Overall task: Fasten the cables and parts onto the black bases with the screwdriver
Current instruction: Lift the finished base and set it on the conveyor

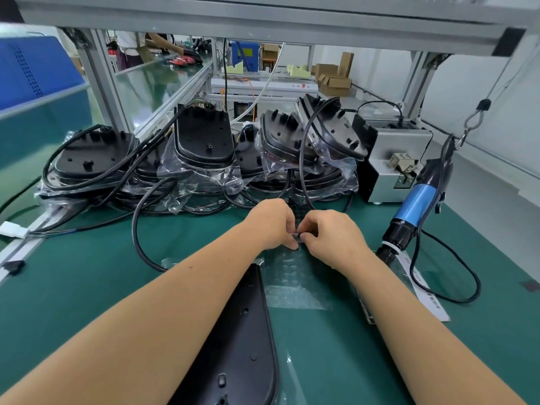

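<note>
near the middle of the green counter (87, 287), the left hand (270, 223) and the right hand (333, 238) are brought together, fingertips touching, and a small dark part (298, 234) is pinched between them; what the part is cannot be told, since it is mostly hidden by the fingers. both hands are held over a sheet of clear bubble wrap (292, 285) that is spread flat on the counter. a black base (242, 346) is laid at the near edge of the counter, between the two forearms, partly covered by the left forearm. along the far edge a pile of black bases (204, 138) in clear plastic bags is stacked, some tilted upright, with black cables (137, 226) looped over and in front of them; one cable is curved down from the pile to the spot just beyond the hands. the electric screwdriver (415, 209), blue-bodied with a black nose, is hung from a hook and line at the right side of the counter, tilted, its tip near the right wrist, and it is touched by neither hand. a grey metal box (391, 159) is set at the far right corner, just behind the screwdriver. a white label strip (429, 296) is laid flat near the right edge.
</note>
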`<action>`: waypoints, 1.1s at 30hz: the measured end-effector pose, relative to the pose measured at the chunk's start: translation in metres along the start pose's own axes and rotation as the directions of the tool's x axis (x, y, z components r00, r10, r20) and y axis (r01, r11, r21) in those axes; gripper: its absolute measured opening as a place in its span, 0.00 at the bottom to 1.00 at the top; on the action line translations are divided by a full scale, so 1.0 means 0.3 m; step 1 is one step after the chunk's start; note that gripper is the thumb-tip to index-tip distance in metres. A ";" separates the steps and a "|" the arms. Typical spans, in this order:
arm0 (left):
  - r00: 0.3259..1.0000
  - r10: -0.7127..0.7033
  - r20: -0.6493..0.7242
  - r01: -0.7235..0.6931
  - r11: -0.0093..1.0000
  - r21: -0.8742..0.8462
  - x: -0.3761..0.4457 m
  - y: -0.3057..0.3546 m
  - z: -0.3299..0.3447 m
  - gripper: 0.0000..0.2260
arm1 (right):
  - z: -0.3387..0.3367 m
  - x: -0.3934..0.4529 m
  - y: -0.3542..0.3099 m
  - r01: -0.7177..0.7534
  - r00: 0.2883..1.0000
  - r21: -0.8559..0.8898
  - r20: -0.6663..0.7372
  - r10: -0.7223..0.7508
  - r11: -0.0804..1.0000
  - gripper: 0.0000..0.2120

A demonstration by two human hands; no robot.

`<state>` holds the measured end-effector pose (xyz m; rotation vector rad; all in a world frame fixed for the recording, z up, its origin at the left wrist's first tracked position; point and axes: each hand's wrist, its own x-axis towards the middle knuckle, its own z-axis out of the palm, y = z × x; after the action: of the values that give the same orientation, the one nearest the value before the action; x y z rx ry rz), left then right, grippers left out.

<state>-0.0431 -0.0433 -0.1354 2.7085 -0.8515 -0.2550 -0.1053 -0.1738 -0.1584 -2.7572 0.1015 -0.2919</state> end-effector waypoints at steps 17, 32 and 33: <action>0.999 -0.015 0.031 0.015 1.000 0.006 -0.008 0.009 -0.010 0.13 | -0.013 0.001 0.006 0.038 0.999 -0.005 0.037 -0.037 0.999 0.01; 0.998 -0.004 0.063 0.001 0.999 0.047 -0.004 0.013 -0.018 0.15 | -0.008 -0.036 0.011 0.144 0.988 -0.127 -0.035 -0.150 0.981 0.02; 0.998 -0.003 0.068 0.000 0.999 0.048 -0.004 0.012 -0.017 0.15 | -0.012 -0.040 0.009 0.141 0.989 -0.122 -0.027 -0.146 0.982 0.02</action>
<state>-0.0449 -0.0443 -0.1291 2.7595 -0.8853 -0.3326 -0.1179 -0.1764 -0.1585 -2.8850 -0.0734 -0.3854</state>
